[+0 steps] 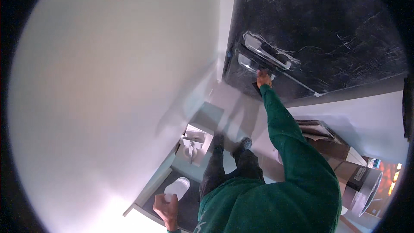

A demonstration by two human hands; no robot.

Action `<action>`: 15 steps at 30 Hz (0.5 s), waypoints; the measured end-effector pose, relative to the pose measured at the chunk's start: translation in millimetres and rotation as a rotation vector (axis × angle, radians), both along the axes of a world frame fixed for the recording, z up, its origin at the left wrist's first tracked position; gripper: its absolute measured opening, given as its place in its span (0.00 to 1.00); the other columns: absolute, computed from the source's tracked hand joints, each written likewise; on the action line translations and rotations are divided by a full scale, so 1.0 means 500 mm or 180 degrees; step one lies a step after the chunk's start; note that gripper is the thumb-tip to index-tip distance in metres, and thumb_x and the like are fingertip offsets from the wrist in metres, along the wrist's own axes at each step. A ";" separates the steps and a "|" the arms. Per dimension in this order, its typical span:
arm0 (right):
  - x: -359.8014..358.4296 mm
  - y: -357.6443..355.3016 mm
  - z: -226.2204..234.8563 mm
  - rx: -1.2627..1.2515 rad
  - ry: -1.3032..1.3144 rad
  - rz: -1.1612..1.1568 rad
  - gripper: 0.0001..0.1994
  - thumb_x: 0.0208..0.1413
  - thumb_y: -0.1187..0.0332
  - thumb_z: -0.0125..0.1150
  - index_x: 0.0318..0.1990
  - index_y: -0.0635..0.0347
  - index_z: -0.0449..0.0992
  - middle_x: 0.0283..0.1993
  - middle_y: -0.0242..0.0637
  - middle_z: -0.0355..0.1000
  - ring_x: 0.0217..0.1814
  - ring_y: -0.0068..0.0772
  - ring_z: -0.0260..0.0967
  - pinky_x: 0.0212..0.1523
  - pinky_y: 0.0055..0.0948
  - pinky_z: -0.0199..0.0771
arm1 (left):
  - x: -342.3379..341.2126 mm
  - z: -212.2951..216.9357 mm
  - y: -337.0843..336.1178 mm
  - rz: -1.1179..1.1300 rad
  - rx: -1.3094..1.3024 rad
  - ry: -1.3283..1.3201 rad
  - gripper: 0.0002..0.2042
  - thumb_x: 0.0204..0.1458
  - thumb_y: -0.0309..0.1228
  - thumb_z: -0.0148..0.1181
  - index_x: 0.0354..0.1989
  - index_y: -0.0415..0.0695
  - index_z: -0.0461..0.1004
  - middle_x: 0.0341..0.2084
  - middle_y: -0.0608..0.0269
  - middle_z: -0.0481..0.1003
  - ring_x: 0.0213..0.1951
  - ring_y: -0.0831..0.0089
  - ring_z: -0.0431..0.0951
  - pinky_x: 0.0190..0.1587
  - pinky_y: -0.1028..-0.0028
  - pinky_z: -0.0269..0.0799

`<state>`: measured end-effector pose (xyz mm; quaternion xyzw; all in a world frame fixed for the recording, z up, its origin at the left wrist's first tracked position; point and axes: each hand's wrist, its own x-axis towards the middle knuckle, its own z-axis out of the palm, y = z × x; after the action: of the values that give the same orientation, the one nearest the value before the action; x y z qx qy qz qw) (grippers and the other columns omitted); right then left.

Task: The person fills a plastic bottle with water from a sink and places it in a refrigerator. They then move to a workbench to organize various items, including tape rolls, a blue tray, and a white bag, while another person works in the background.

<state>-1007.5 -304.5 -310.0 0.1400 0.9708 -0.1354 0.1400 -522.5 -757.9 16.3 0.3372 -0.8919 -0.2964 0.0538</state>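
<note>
Low on the left, my left hand [166,210] is closed on a rounded white plastic tub [178,187], thumb against its near end. My right arm, in a green sleeve, stretches out to a black panel [319,26]. Against this panel's lower left part, my right hand [264,79] is closed, with a dark edge sticking out below the fingers; what it holds is mostly hidden. Just beyond the fingers is a shiny pale strip [247,63]. Above it lies a long slot-like frame [267,51] edged with smeared white paste, and a thin pale line runs down to the right.
A white wall [108,73] fills the left side. Beside my legs stands a pale box [199,140] with white pieces on it. Brown cardboard [321,136] and a large tube-shaped container [366,185] stand on the right. A dark-topped surface [185,211] lies under my left hand.
</note>
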 end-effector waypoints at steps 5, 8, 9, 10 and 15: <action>0.212 -0.078 0.107 -0.0557 -0.0046 -0.0642 0.25 0.63 0.51 0.37 0.60 0.58 0.62 0.54 0.51 0.67 0.55 0.53 0.65 0.55 0.47 0.67 | -0.038 0.016 -0.003 -0.0056 0.0243 0.0211 0.14 0.34 0.30 0.69 0.25 0.36 0.71 0.17 0.55 0.74 0.21 0.68 0.75 0.27 0.70 0.72; 0.351 -0.069 0.092 -0.0679 0.0258 -0.0658 0.30 0.60 0.46 0.46 0.60 0.60 0.61 0.45 0.52 0.74 0.47 0.58 0.71 0.50 0.48 0.69 | -0.061 -0.012 -0.011 -0.0280 0.0350 0.0322 0.15 0.35 0.30 0.70 0.25 0.36 0.70 0.17 0.56 0.74 0.21 0.71 0.74 0.26 0.71 0.71; 0.398 -0.056 0.089 -0.0823 0.0396 -0.0589 0.29 0.59 0.47 0.48 0.60 0.61 0.62 0.43 0.52 0.75 0.46 0.57 0.72 0.48 0.47 0.70 | -0.080 -0.010 -0.008 -0.0400 0.0474 0.0339 0.15 0.35 0.29 0.70 0.26 0.36 0.70 0.18 0.57 0.74 0.22 0.72 0.73 0.26 0.72 0.71; 0.449 -0.036 0.089 -0.0962 0.0537 -0.0522 0.29 0.58 0.49 0.50 0.60 0.61 0.62 0.40 0.51 0.76 0.44 0.57 0.73 0.45 0.46 0.71 | -0.105 -0.006 0.001 -0.0524 0.0599 0.0352 0.15 0.36 0.28 0.69 0.28 0.36 0.70 0.19 0.58 0.73 0.22 0.73 0.73 0.27 0.72 0.70; 0.665 -0.015 0.159 -0.1437 0.0566 -0.1585 0.28 0.54 0.47 0.55 0.54 0.60 0.69 0.48 0.51 0.73 0.48 0.56 0.72 0.50 0.45 0.70 | -0.202 -0.010 0.036 -0.1025 0.0800 0.0226 0.15 0.35 0.28 0.70 0.28 0.37 0.70 0.18 0.58 0.74 0.21 0.74 0.73 0.25 0.73 0.71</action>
<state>-674.8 -312.1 -230.3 0.3257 0.8608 -0.3884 0.0450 -623.3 -739.9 11.4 0.1837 -0.8878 -0.4219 -0.0053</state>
